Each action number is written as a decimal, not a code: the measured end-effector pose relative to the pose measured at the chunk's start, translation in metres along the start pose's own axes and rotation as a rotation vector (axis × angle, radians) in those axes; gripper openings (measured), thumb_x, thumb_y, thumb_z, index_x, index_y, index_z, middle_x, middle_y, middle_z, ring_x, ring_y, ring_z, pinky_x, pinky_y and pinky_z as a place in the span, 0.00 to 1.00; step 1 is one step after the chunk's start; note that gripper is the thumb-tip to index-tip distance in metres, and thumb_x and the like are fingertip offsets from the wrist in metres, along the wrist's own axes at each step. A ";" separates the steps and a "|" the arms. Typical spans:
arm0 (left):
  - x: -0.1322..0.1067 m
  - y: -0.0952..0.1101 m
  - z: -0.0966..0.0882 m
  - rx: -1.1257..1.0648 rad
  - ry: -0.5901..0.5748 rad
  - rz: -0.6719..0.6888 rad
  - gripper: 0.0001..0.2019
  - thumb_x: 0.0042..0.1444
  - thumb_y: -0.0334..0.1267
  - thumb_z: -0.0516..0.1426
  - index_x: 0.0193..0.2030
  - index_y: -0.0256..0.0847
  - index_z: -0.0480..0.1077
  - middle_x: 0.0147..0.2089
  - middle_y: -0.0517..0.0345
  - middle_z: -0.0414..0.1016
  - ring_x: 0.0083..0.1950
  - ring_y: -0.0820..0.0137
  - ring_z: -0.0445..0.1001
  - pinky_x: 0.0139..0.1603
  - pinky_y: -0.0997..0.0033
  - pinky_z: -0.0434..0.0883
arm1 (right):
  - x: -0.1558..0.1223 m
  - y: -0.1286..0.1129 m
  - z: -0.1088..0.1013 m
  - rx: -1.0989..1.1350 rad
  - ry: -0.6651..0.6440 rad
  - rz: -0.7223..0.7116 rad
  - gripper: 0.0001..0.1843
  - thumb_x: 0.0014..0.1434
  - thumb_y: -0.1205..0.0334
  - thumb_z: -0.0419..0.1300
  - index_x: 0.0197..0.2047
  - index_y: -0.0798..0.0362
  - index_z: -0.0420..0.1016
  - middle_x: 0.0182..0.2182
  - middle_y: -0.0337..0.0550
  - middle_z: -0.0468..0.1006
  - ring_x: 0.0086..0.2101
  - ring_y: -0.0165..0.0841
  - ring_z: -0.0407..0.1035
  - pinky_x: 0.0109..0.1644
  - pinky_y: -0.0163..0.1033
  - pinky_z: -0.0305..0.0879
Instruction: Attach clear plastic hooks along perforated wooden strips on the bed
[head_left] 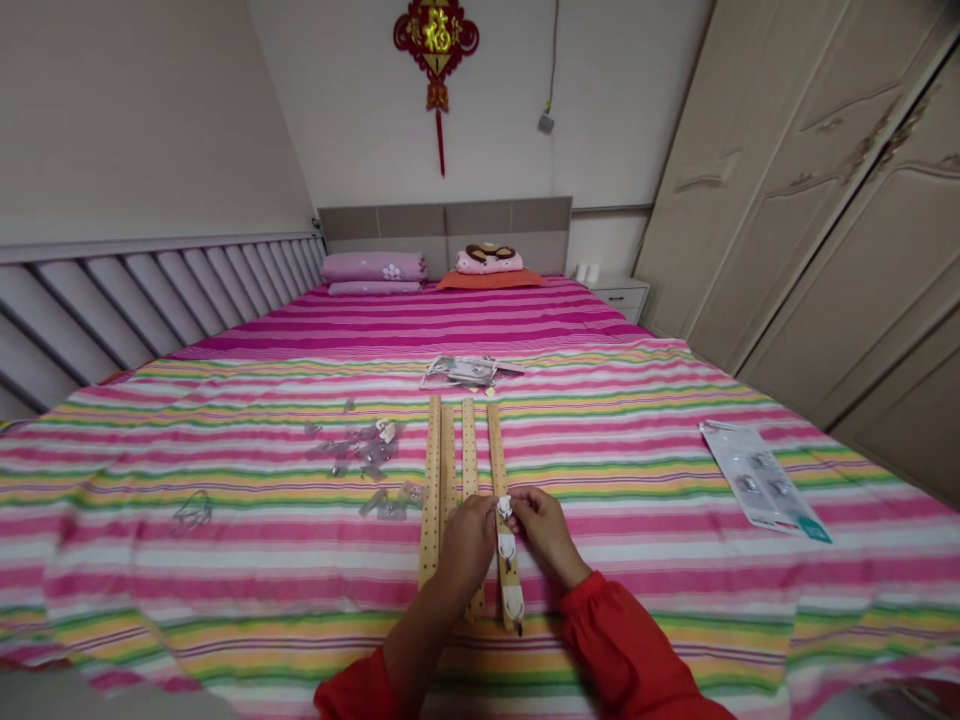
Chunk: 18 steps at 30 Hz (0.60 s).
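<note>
Several long wooden strips (pixel 439 460) with rows of holes lie side by side on a striped bedspread (pixel 225 560). On the rightmost strip (pixel 495 440) sit small white hooks (pixel 513 600). My left hand (pixel 466 545) and my right hand (pixel 546 530) meet over this strip, fingers pinched together on a small white hook (pixel 505 507) pressed against the wood. Both sleeves are red.
Clear plastic hook pieces (pixel 360 445) lie scattered left of the strips, and an opened wrapper (pixel 469 372) lies beyond them. A flat package (pixel 765 480) lies to the right. Pillows (pixel 373 268) rest at the headboard, a wardrobe (pixel 825 200) stands right.
</note>
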<state>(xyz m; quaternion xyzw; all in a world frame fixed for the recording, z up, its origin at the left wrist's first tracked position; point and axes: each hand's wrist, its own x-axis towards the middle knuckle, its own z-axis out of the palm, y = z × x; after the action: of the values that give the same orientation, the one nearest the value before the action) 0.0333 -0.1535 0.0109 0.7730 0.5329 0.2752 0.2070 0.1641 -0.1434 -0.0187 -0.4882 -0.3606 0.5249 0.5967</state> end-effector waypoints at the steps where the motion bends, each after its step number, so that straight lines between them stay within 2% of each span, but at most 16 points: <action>1: -0.001 0.001 0.000 0.020 -0.005 0.004 0.16 0.58 0.29 0.46 0.40 0.40 0.75 0.39 0.51 0.77 0.45 0.66 0.73 0.48 0.67 0.67 | 0.000 0.000 0.000 -0.005 0.001 -0.004 0.11 0.39 0.57 0.65 0.24 0.54 0.72 0.13 0.34 0.71 0.15 0.28 0.62 0.19 0.34 0.57; 8: -0.011 0.007 -0.003 0.134 -0.042 0.051 0.19 0.56 0.26 0.45 0.47 0.40 0.73 0.47 0.49 0.76 0.49 0.63 0.71 0.53 0.62 0.64 | -0.001 0.005 -0.002 -0.046 0.009 -0.029 0.09 0.41 0.58 0.63 0.25 0.53 0.71 0.11 0.31 0.68 0.14 0.27 0.59 0.18 0.33 0.54; 14: -0.024 0.008 -0.001 0.167 -0.048 -0.012 0.22 0.55 0.24 0.46 0.53 0.41 0.70 0.55 0.50 0.73 0.62 0.59 0.61 0.63 0.51 0.53 | -0.003 0.003 0.000 -0.069 0.029 -0.061 0.07 0.40 0.58 0.63 0.24 0.52 0.71 0.13 0.31 0.69 0.15 0.27 0.59 0.19 0.33 0.54; 18: -0.030 0.004 0.003 0.169 -0.099 -0.035 0.24 0.55 0.24 0.46 0.56 0.41 0.68 0.58 0.50 0.71 0.66 0.58 0.57 0.65 0.46 0.47 | -0.005 0.001 0.002 -0.071 0.041 -0.071 0.06 0.42 0.59 0.62 0.24 0.51 0.70 0.13 0.31 0.68 0.15 0.27 0.59 0.19 0.33 0.54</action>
<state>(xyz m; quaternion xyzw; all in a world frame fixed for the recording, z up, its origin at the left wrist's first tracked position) 0.0303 -0.1833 0.0050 0.7907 0.5569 0.1873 0.1720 0.1612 -0.1480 -0.0191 -0.5065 -0.3837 0.4804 0.6046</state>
